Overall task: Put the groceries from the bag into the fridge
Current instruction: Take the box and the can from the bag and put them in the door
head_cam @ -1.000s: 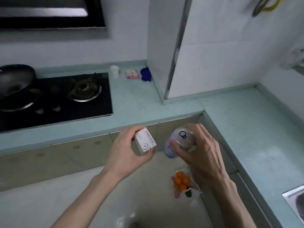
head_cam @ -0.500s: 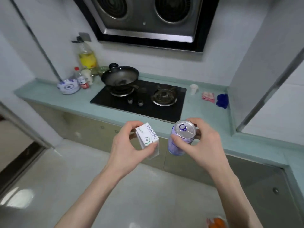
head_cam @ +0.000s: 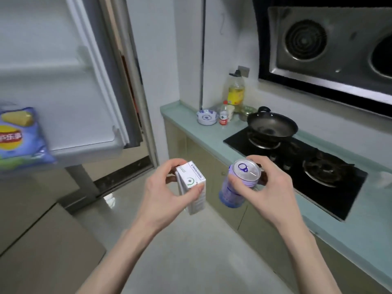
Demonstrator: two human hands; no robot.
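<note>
facing the open fridge door (head_cam: 63,81) now, not the stove (head_cam: 297,166); hands closed around carton (head_cam: 192,184), can (head_cam: 239,183)

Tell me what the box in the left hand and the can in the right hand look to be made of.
The white box, in the left hand, looks like coated paperboard: flat printed faces, sharp folded edges, a slight sheen. The can, in the right hand, looks like aluminium: a bright silvery lid with a pull tab and a glossy blue-and-white printed wall. Neither grip visibly dents its item.
</note>
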